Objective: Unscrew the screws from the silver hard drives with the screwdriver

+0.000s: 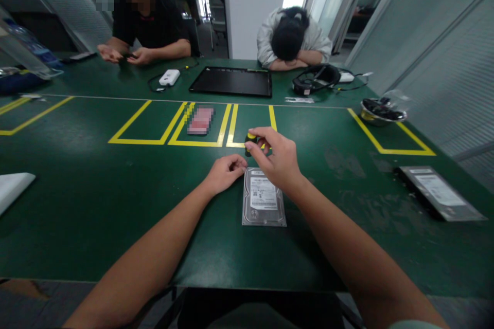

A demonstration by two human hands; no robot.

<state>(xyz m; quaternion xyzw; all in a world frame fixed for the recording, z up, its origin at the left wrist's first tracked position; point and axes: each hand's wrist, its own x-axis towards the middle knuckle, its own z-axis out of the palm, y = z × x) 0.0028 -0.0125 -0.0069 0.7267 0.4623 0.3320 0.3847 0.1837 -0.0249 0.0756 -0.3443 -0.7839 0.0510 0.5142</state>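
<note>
A silver hard drive (264, 213) with a white label lies flat on the green table in front of me. My left hand (226, 174) is closed, thumb and fingers pinched at the drive's far left corner. Above the drive's far edge, my right hand (278, 157) grips a stubby black-and-yellow screwdriver (250, 139) between thumb and fingers. The screwdriver stands roughly upright, and its tip cannot be made out against the dark table. Part of the drive's right side is hidden by my right hand.
Another hard drive (440, 193) lies at the right. Behind it sits a metal bowl (382, 119) of dark parts. Across the table are a black flat panel (231, 81), a headset (314, 81), a white box (170, 77) and two people. A pixelated pink item (200, 120) lies within yellow tape.
</note>
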